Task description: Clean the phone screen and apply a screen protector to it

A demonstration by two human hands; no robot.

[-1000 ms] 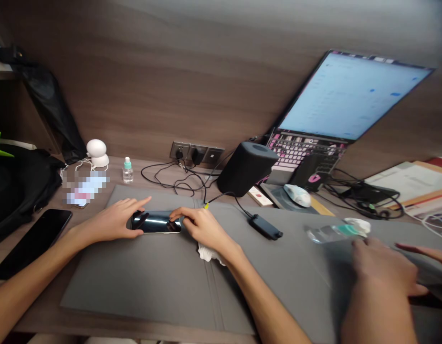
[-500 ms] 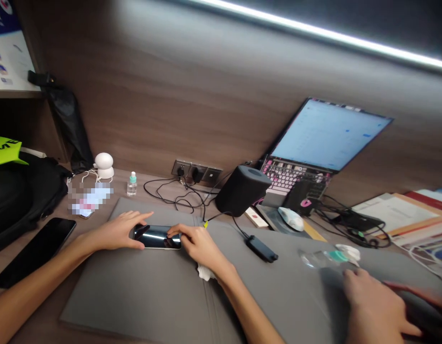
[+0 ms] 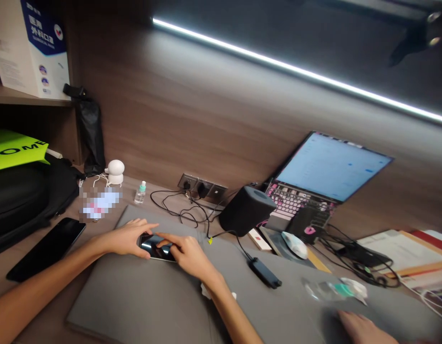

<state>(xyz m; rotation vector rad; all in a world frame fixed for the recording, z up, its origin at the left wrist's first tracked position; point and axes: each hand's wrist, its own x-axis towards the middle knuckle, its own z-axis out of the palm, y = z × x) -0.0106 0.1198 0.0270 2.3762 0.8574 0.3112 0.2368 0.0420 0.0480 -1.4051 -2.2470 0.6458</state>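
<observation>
A dark glossy phone (image 3: 153, 247) lies flat on the grey desk mat (image 3: 142, 301). My left hand (image 3: 130, 237) rests at its left end, fingers spread over the top edge and thumb at the near edge, steadying it. My right hand (image 3: 185, 253) covers the phone's right part, with the index finger pressed on the screen. A white crumpled cloth (image 3: 206, 290) shows under my right wrist; whether that hand grips it is hidden.
A second black phone (image 3: 47, 247) lies left of the mat by a black bag (image 3: 24, 196). Behind are a small bottle (image 3: 140, 192), wall sockets with cables (image 3: 201, 188), a black speaker (image 3: 247, 210), a laptop (image 3: 324, 177) and papers (image 3: 403, 253). Another person's hand (image 3: 364, 329) and a clear bottle (image 3: 331, 289) are at lower right.
The view has tilted upward, so everything sits lower in frame. My right hand has slid left over the phone's screen. The other person's hand has dropped toward the bottom edge.
</observation>
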